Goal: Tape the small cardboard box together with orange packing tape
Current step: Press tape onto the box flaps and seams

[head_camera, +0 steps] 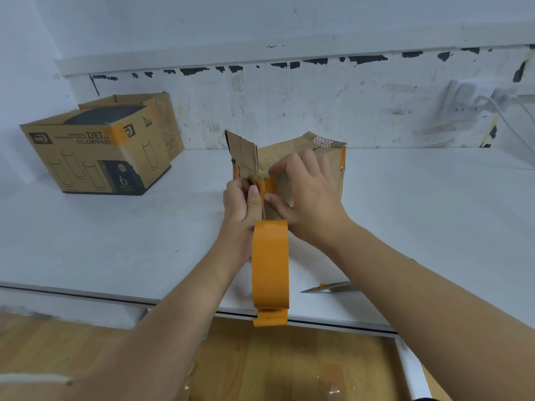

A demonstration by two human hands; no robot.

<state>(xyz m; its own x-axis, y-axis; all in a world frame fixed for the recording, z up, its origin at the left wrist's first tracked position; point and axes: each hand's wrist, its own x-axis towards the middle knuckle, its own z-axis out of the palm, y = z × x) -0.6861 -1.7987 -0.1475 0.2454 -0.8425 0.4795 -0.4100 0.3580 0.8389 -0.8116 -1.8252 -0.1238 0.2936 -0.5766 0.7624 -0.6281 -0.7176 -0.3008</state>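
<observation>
On the white tabletop (115, 233), against the wall, a printed brown glassware carton (98, 151) stands open with a dark insert inside. Mid-table, the small brown cardboard box (318, 169) has one flap up. The left hand (241, 204) pinches its taped corner; the right hand (307, 195) lies spread on the box, thumb pressing orange tape. The orange packing-tape roll (270, 270) hangs between the wrists.

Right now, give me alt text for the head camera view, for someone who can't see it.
Both hands, left hand and right hand, press orange tape onto a small cardboard box on a white table. The tape roll hangs around the left wrist; a utility knife lies nearby.
</observation>
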